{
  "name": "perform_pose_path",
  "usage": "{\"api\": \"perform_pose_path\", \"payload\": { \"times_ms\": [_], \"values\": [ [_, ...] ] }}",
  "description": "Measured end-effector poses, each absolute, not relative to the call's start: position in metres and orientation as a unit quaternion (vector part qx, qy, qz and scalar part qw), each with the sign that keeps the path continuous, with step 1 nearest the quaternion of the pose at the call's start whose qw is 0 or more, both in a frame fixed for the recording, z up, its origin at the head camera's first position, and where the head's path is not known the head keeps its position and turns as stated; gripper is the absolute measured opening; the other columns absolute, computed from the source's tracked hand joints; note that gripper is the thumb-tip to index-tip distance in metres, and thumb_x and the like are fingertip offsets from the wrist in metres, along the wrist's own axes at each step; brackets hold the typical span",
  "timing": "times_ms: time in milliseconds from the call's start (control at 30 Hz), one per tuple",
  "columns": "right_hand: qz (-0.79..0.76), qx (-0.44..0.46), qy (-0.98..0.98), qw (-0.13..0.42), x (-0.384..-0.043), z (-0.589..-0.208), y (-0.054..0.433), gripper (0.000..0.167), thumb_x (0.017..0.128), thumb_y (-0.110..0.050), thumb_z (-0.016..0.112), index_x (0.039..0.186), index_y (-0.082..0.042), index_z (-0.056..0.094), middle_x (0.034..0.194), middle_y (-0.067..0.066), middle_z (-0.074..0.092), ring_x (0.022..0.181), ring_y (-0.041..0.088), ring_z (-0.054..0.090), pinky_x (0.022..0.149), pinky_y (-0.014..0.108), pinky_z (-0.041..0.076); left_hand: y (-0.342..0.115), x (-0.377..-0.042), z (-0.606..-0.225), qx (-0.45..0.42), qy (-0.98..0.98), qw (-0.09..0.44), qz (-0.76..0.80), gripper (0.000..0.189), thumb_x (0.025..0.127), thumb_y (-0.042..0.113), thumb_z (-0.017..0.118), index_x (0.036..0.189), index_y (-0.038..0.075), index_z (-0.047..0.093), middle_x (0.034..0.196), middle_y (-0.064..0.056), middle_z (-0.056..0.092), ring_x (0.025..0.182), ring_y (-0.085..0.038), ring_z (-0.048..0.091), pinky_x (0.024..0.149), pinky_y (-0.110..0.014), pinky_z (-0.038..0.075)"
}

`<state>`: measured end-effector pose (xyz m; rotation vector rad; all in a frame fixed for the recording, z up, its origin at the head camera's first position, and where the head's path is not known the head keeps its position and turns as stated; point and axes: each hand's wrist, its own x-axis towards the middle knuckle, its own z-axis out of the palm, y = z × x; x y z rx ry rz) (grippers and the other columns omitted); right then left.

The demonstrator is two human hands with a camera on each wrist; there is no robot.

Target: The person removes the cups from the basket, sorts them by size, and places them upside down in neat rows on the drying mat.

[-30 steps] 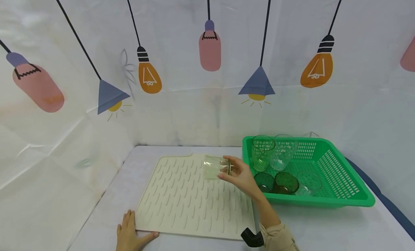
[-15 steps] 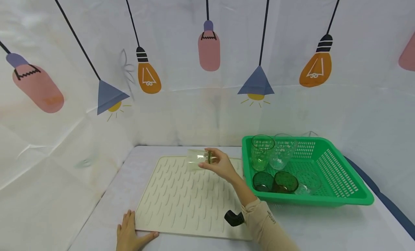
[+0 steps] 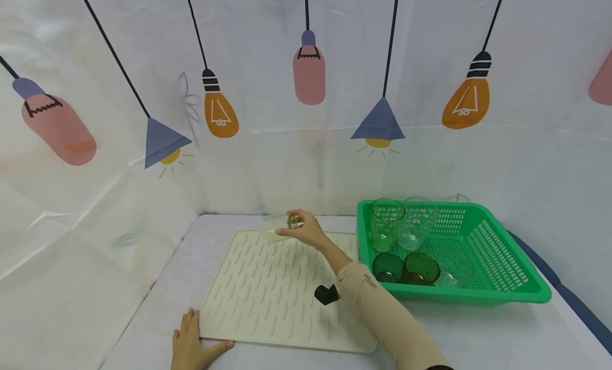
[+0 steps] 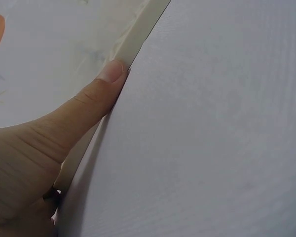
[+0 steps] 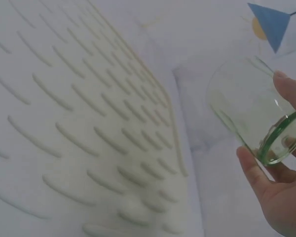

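Observation:
My right hand grips a clear, green-tinted drinking glass by its thick base, thumb on one side and fingers on the other. The glass lies sideways in the air, mouth to the left, over the far part of a cream ribbed mat in the head view. At the mat's near left corner rests my left hand, fingers straight along the left side and thumb against the front edge. In the left wrist view, the thumb of the left hand touches the mat's rim.
A green plastic basket stands right of the mat. Inside are two tall glasses, a green one and a clear one, plus several shorter tumblers, including a dark olive one. A white printed sheet hangs behind the table.
My right hand has carried the glass left and away from me, from mid-mat to above the mat's far edge. The left hand stays at the near corner.

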<state>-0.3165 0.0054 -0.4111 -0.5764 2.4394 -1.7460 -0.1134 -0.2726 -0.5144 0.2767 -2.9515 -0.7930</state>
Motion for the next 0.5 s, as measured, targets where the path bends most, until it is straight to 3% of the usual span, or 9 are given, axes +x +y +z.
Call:
{"api": "perform_pose_path", "payload": {
  "times_ms": [300, 500],
  "values": [
    [-0.483, -0.206, 0.85, 0.03, -0.333, -0.422, -0.015, 0.064, 0.077, -0.034, 0.078, 0.128, -0.006, 0.054, 0.124, 0.014, 0.055, 0.113, 0.029, 0.051, 0.086, 0.041, 0.05, -0.275, -0.114, -0.52, 0.08, -0.96, 0.076, -0.258, 0.118, 0.054, 0.044, 0.087, 0.131, -0.023, 0.028, 0.136, -0.046, 0.024, 0.127, -0.057, 0.021, 0.1, -0.071, 0.013],
    [-0.451, -0.215, 0.866, 0.033, -0.333, -0.431, -0.026, 0.067, 0.077, -0.035, 0.078, 0.131, -0.007, 0.051, 0.127, 0.013, 0.055, 0.116, 0.029, 0.052, 0.09, 0.04, 0.049, -0.274, -0.117, -0.517, 0.095, -0.961, 0.028, -0.258, 0.121, 0.057, 0.046, 0.085, 0.134, -0.023, 0.023, 0.14, -0.045, 0.018, 0.131, -0.056, 0.014, 0.104, -0.069, 0.009]
  ]
}}
